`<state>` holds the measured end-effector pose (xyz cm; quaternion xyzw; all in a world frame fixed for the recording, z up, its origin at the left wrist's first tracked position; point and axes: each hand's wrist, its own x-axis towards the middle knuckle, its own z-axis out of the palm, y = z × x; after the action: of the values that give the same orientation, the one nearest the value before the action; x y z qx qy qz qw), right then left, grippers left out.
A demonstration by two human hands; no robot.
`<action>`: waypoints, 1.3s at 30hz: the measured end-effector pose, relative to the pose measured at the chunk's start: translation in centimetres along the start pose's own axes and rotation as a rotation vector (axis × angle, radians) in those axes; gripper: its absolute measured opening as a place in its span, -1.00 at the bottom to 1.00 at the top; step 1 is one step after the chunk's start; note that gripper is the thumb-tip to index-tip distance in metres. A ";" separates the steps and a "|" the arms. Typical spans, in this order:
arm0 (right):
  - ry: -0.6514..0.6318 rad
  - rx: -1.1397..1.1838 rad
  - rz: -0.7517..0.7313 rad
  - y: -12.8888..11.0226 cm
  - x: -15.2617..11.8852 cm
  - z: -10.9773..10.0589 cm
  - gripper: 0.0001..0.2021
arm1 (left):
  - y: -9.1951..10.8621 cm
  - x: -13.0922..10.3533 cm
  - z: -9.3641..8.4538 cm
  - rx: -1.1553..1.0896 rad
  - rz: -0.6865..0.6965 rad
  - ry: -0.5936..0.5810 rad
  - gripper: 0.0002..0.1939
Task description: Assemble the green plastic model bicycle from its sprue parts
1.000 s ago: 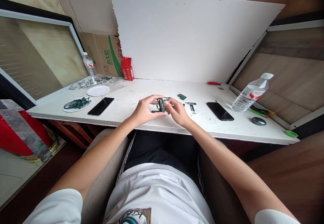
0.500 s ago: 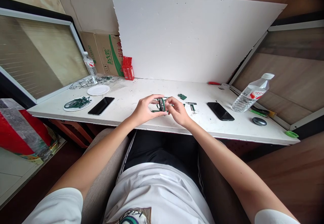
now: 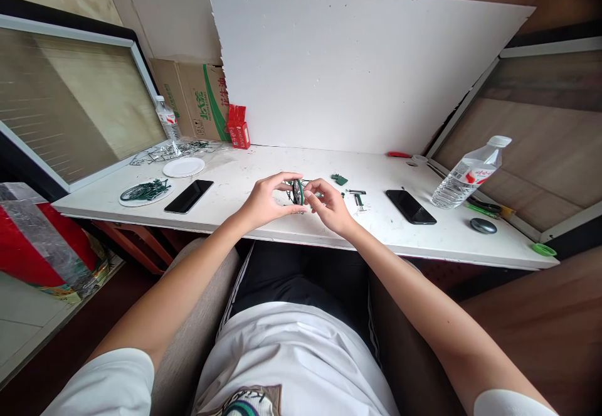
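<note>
Between my hands, above the front of the white table, is a small dark green spoked wheel (image 3: 298, 192), held on edge. My left hand (image 3: 267, 202) grips its rim, thumb below and fingers above. My right hand (image 3: 329, 202) has its fingertips pinched against the wheel's right side; whether a small part sits in that pinch is hidden. Thin dark pieces show behind the wheel, partly covered by the fingers. Just right of my hands lie a flat green piece (image 3: 338, 179) and some narrow green parts (image 3: 359, 201).
On the left are a plate of green parts (image 3: 129, 202), a white plate (image 3: 183, 173), a phone (image 3: 189, 196) and a bottle (image 3: 167, 118). On the right stand another phone (image 3: 411, 207), a water bottle (image 3: 470, 174) and a dark round object (image 3: 483, 226). A white board (image 3: 357, 71) leans behind.
The wheel and my left hand have shifted slightly left, and the wheel is turned a little. My right hand stays at its right side.
</note>
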<state>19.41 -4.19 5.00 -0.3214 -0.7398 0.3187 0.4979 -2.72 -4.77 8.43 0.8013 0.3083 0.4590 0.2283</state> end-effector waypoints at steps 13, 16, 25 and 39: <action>0.006 -0.036 0.019 0.4 0.0 0.0 -0.55 | -0.2 -0.1 0.4 0.001 0.025 -0.032 -0.28; 0.000 -0.026 0.012 0.3 0.0 0.0 -0.57 | -0.3 0.0 0.4 0.002 0.002 -0.015 -0.26; 0.010 -0.019 0.003 0.5 0.0 0.4 -0.58 | -1.0 0.2 0.6 -0.032 -0.049 0.028 -0.61; 0.005 -0.081 0.025 0.5 0.1 0.3 -0.47 | -1.1 0.2 1.0 -0.058 -0.043 -0.007 -0.58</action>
<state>19.20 -3.87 4.51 -0.3513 -0.7469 0.2939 0.4820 -2.13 -3.96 7.35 0.7891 0.3112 0.4601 0.2624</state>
